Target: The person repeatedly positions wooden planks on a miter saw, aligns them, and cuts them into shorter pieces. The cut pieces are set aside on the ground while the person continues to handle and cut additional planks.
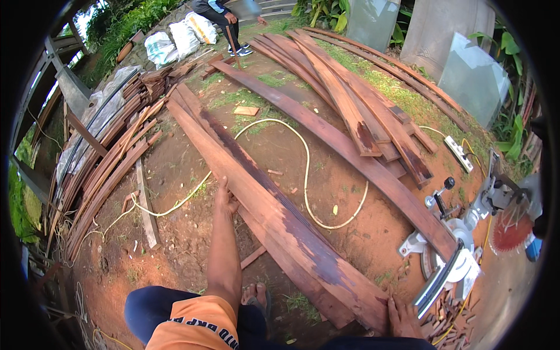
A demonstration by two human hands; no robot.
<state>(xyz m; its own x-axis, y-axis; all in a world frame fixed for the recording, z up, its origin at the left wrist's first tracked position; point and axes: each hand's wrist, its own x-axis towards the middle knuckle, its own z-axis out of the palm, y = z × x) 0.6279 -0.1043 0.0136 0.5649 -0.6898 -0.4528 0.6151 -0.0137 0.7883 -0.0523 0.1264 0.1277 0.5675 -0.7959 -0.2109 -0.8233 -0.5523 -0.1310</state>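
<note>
A long reddish-brown wooden plank (252, 207) with a dark stained patch stretches from the near right to the far left. My left hand (226, 198) grips its left edge around mid-length, thumb up and the other fingers partly hidden. At the plank's near end, my right hand (403, 318) holds the corner, fingers pointing up along the wood. More planks lie beneath and alongside this one. To the right stands a mitre saw with a red circular blade (511, 228). Another long plank (350, 163) rests with its near end on the saw's table.
Planks are heaped on the far right (344, 99) and stacked on the left (116, 163). A cream cable (307, 169) winds over the soil near a white power strip (458, 154). Wood offcuts lie below the saw. Another person stands far off beside white sacks (184, 38).
</note>
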